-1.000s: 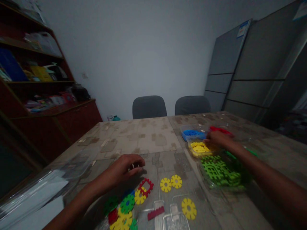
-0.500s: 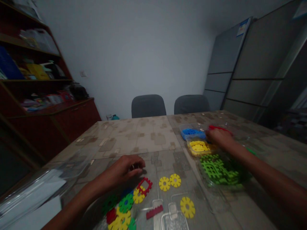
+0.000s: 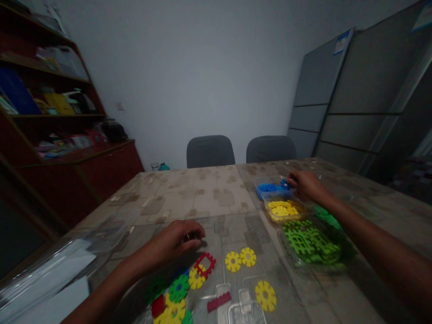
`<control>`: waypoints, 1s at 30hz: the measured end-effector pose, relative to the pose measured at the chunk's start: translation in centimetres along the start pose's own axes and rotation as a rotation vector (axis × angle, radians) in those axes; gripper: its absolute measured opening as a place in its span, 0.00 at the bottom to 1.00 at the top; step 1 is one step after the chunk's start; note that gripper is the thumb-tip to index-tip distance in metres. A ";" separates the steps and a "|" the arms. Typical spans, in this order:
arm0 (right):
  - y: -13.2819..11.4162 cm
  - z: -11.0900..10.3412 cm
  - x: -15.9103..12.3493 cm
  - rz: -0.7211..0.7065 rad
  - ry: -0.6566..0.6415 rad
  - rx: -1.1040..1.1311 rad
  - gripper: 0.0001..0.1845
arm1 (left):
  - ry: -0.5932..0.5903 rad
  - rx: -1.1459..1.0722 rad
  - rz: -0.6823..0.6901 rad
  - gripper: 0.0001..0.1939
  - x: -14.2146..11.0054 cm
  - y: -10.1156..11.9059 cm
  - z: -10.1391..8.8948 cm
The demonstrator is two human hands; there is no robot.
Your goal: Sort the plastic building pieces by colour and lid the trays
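Observation:
My right hand (image 3: 306, 185) is at the far right, over the back of the boxes. Its fingertips pinch a dark blue plastic piece (image 3: 285, 184) above the box of blue pieces (image 3: 268, 188). My left hand (image 3: 185, 235) rests on the table, loosely curled, thumb and fingers apart and nothing visible in it. Just in front of it lies a red notched frame piece (image 3: 205, 264), touching a yellow notched disc (image 3: 196, 279). A green disc (image 3: 178, 288) and more joined pieces lie below my left forearm. Two yellow discs (image 3: 233, 261) sit side by side to the right.
Another yellow disc (image 3: 265, 295) and a red notched strip (image 3: 218, 301) lie near the front. Clear boxes hold yellow pieces (image 3: 283, 209) and light green pieces (image 3: 309, 242). A clear plastic case with white sheets (image 3: 64, 270) is at left. Two grey chairs (image 3: 209, 151) stand behind the table.
My right hand has shifted slightly at the back boxes, and a blue piece now shows at its fingertips. The red pieces seen beside it are now hidden. My left hand stays put.

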State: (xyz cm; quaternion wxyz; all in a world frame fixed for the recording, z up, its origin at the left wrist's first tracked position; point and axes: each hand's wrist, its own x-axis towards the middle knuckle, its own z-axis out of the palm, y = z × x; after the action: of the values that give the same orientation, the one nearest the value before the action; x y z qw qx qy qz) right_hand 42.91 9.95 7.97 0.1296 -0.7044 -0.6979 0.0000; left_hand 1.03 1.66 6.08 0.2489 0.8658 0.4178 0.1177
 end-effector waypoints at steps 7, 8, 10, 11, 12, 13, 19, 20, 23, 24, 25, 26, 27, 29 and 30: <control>-0.8 -0.6 1.0 0.050 0.036 0.271 0.10 | 0.002 0.021 -0.008 0.06 0.0 -0.5 0.0; -1.2 -0.9 0.4 0.033 0.038 0.303 0.11 | 0.001 0.019 -0.011 0.06 0.0 -0.6 0.0; -2.4 -1.5 -1.4 -0.023 0.023 0.372 0.14 | -0.007 0.011 -0.023 0.07 0.0 -0.7 -0.1; -3.2 -1.7 -2.6 -0.057 0.005 0.408 0.14 | -0.017 0.005 -0.031 0.07 -0.1 -0.8 -0.2; -4.1 -1.8 -4.1 -0.098 -0.021 0.442 0.14 | -0.032 -0.002 -0.042 0.08 -0.2 -0.9 -0.5; -5.1 -1.8 -5.7 -0.140 -0.052 0.472 0.15 | -0.051 -0.008 -0.056 0.09 -0.3 -1.0 -0.8; -11.0 0.6 -16.3 -0.520 -0.343 0.431 0.15 | -0.136 0.034 -0.203 0.17 -2.2 -2.2 -3.5; -11.7 1.1 -17.5 -0.527 -0.351 0.410 0.19 | -0.153 0.054 -0.227 0.18 -2.4 -2.4 -3.7; -12.7 2.7 -19.3 -0.625 -0.341 0.336 0.29 | -0.229 0.104 -0.258 0.21 -2.6 -2.5 -3.1; -12.8 3.2 -19.4 -0.657 -0.326 0.323 0.31 | -0.249 0.117 -0.253 0.23 -2.5 -2.4 -2.6; -12.9 3.7 -19.2 -0.679 -0.318 0.318 0.32 | -0.261 0.130 -0.242 0.25 -2.3 -2.2 -2.1; -13.0 4.2 -19.0 -0.690 -0.322 0.324 0.30 | -0.266 0.142 -0.226 0.26 -2.1 -2.0 -1.5; -13.2 4.6 -18.6 -0.685 -0.331 0.328 0.26 | -0.270 0.150 -0.209 0.26 -1.9 -1.8 -0.9; -13.9 5.2 -18.0 -0.653 -0.345 0.301 0.17 | -0.276 0.149 -0.176 0.22 -1.5 -1.3 -0.1; -14.4 5.5 -17.8 -0.639 -0.332 0.274 0.15 | -0.276 0.142 -0.161 0.20 -1.3 -1.2 0.2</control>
State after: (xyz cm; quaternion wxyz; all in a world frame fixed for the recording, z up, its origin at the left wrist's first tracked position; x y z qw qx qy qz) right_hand 27.26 -6.69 2.11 0.1013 -0.4179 -0.8873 0.1668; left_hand -0.49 1.23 5.32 0.2506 0.8530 0.4548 -0.0524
